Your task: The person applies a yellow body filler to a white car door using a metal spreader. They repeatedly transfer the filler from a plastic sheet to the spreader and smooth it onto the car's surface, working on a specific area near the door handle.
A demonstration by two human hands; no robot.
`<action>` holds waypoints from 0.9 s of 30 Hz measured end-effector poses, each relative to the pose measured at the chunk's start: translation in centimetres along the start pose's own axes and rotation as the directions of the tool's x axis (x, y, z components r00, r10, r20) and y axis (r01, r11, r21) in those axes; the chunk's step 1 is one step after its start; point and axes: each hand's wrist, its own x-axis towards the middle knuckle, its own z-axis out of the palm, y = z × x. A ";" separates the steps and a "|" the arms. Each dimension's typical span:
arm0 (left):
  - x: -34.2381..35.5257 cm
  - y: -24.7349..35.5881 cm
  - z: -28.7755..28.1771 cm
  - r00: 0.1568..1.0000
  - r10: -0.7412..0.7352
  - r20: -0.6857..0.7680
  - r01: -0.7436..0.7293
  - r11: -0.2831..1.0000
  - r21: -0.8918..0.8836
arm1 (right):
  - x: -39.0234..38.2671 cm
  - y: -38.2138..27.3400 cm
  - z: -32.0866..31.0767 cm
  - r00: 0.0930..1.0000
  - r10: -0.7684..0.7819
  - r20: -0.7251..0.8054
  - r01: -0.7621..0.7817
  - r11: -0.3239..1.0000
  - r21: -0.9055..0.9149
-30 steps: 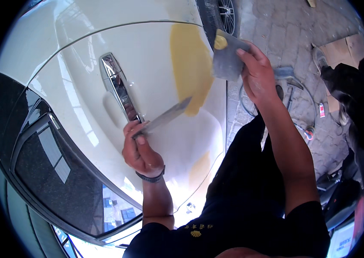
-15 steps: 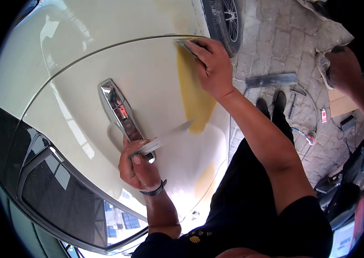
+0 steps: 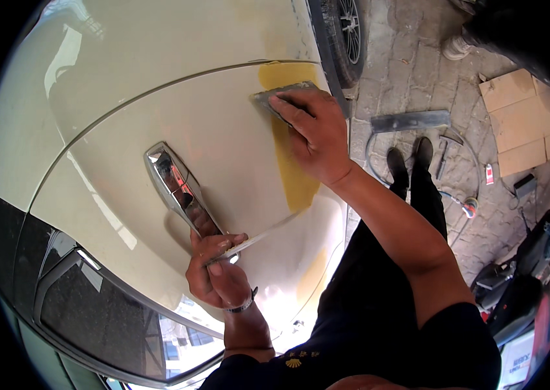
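My right hand [image 3: 317, 136] is closed on a grey flat filler spreader [image 3: 264, 99], which lies against the cream car door [image 3: 236, 156]. A long patch of yellow filler [image 3: 292, 179] runs under and below it, and more yellow shows above it across the panel seam. Lower left, my left hand [image 3: 220, 276] grips a thin putty knife [image 3: 272, 229], seen nearly edge-on, its blade pointing toward the lower tip of the yellow patch. That hand is beside the lower end of the chrome door handle [image 3: 174, 182] and partly covers it.
A car wheel [image 3: 351, 36] stands at the top. On the paved ground lie a long dark board [image 3: 411, 121], a hammer [image 3: 443, 158], a round sander with a hose [image 3: 470, 207] and flattened cardboard [image 3: 522, 123]. Another person's dark-clothed leg [image 3: 502, 29] is at upper right.
My right hand has drawn the spreader down and slightly left from the panel seam, uncovering yellow filler there. My left hand and putty knife have dropped slightly. The other person has moved off the cardboard.
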 end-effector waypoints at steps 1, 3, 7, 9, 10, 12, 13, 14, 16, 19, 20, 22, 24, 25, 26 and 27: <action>0.0 0.1 0.0 1.000 0.000 0.002 0.000 1.000 -0.003 | 0.2 -0.2 -0.3 1.000 0.012 -0.002 -0.011 1.000 0.016; -0.1 0.3 0.0 1.000 -0.002 0.003 0.002 1.000 -0.008 | 0.8 0.3 0.4 0.999 0.034 -0.035 -0.034 0.999 0.005; 0.3 0.3 0.0 1.000 0.007 0.015 -0.007 1.000 -0.029 | 1.8 0.9 2.1 0.997 0.014 -0.082 -0.016 0.999 -0.035; 0.3 0.4 0.1 1.000 -0.013 0.009 0.013 0.999 -0.044 | 0.5 0.1 1.7 1.000 0.019 -0.015 -0.019 0.999 -0.028; 0.1 0.4 0.0 1.000 -0.021 0.007 0.021 0.999 -0.042 | -0.2 -0.4 1.4 1.000 0.017 0.019 -0.016 1.000 -0.026; -0.1 0.3 -0.2 0.999 -0.036 0.005 0.036 0.999 -0.038 | -1.8 -1.1 0.3 0.997 0.006 0.077 -0.005 1.000 -0.007; -0.1 0.3 -0.2 1.000 -0.025 0.009 0.026 0.999 -0.035 | -1.9 -1.3 -0.2 0.995 -0.002 0.104 0.002 1.000 0.002; 0.0 0.3 -0.1 1.000 -0.015 0.013 0.016 0.999 -0.031 | -1.7 -1.0 -0.5 0.996 0.002 0.089 -0.001 1.000 -0.007; -0.1 0.3 -0.1 1.000 -0.010 0.014 0.010 0.999 -0.034 | -0.5 -0.1 -1.0 0.998 0.015 0.061 -0.013 1.000 -0.024; -0.1 0.2 -0.2 1.000 -0.013 0.017 0.014 0.998 -0.067 | 1.6 1.2 0.1 1.000 0.005 -0.023 -0.006 0.999 -0.044; -0.2 0.1 -0.2 1.000 -0.017 0.017 0.019 0.996 -0.086 | 2.0 1.3 0.7 0.997 -0.019 -0.073 0.014 0.998 -0.067; -0.3 0.0 -0.1 1.000 -0.018 0.013 0.019 0.994 -0.109 | 1.5 1.6 1.7 0.998 -0.039 -0.047 0.038 0.999 -0.032; -0.2 0.0 0.1 1.000 -0.008 0.008 0.009 0.993 -0.120 | 0.3 1.3 1.9 0.999 -0.045 -0.017 0.045 0.999 -0.021; -0.2 -0.1 0.2 1.000 -0.007 -0.009 0.006 0.995 -0.103 | -0.6 0.6 1.9 0.999 -0.039 0.004 0.039 0.999 -0.022; -0.1 -0.1 0.3 1.000 -0.003 -0.020 0.002 0.996 -0.087 | -1.7 -0.3 1.6 0.999 -0.029 0.021 0.029 0.999 -0.026; -0.2 0.0 0.3 1.000 0.002 -0.030 -0.004 0.997 -0.071 | -2.8 -1.0 1.4 0.999 -0.005 0.042 0.006 1.000 -0.015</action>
